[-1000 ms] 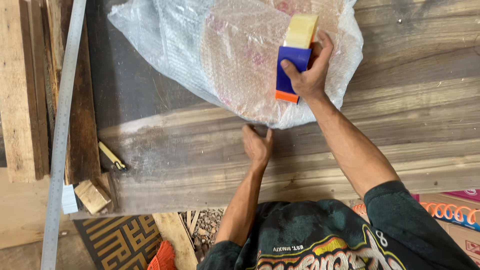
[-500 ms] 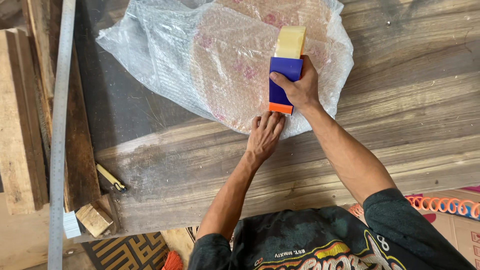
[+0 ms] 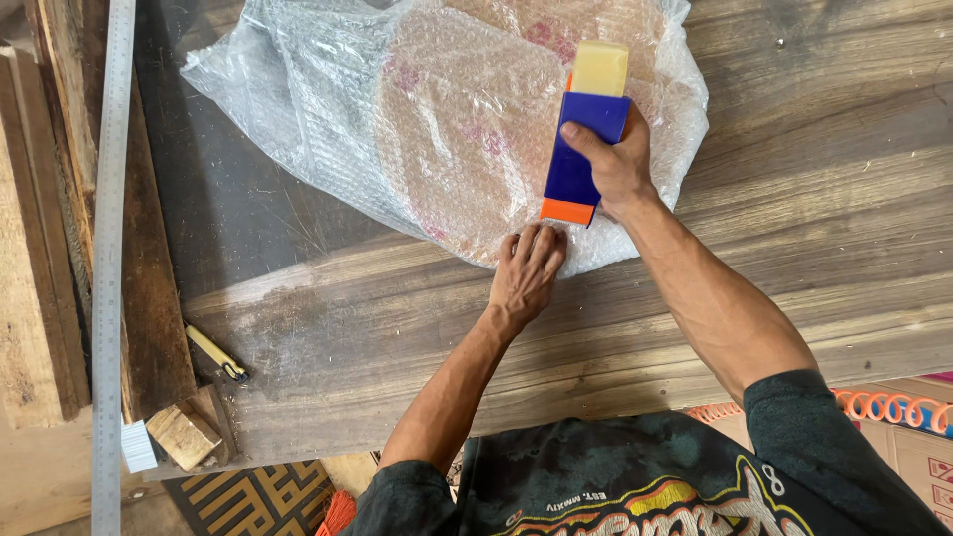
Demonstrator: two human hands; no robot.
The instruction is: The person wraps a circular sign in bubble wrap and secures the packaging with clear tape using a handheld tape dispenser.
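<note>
A round flat object wrapped in bubble wrap and clear plastic lies on a wide wooden slab. My right hand grips a blue tape dispenser with an orange end and a pale yellow roll, held on top of the wrapped bundle's right side. My left hand rests palm down on the near edge of the bundle, fingers pressing the plastic against the slab.
A long steel ruler runs along the left beside stacked wood planks. A yellow utility knife and a small wood block lie near the slab's left front corner. An orange spiral-bound item sits at right.
My left hand slid forward from the bare slab onto the bundle's near edge. My right hand with the dispenser stayed on the bundle; the view shifted slightly.
</note>
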